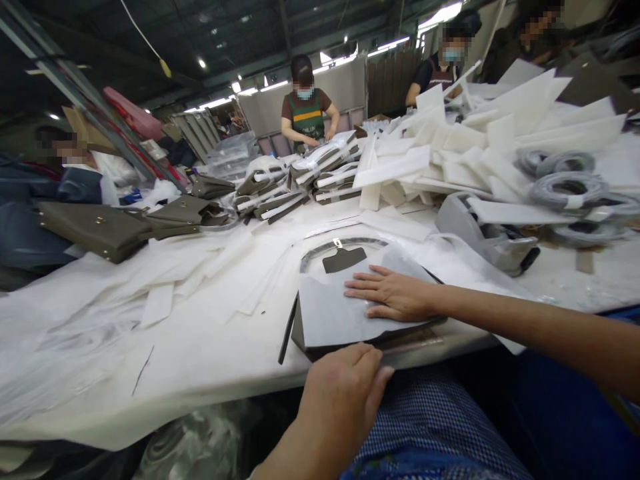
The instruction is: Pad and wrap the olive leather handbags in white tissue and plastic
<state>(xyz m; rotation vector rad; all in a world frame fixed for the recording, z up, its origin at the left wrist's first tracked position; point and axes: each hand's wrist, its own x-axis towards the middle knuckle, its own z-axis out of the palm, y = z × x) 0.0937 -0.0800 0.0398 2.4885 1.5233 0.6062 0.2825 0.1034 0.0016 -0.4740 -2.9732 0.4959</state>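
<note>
A dark olive handbag (309, 348) lies flat near the table's front edge, mostly covered by a white sheet (325, 312). Its handle, wrapped in clear film, and a dark flap with a metal clasp (345, 259) show beyond the sheet. My right hand (395, 293) rests flat on the sheet with its fingers spread. At the bag's near edge is my left hand (347, 377), its fingers curled together; whatever they grip is hidden. A dark strap (287, 330) sticks out at the bag's left side.
White foam sheets (450, 147) are heaped at the back right, near coiled wrapped handles (570, 190) and a tape dispenser (487, 233). Wrapped bags (295, 183) are stacked at the back. More olive bags (95, 227) lie left. Other people stand beyond the white table (200, 353).
</note>
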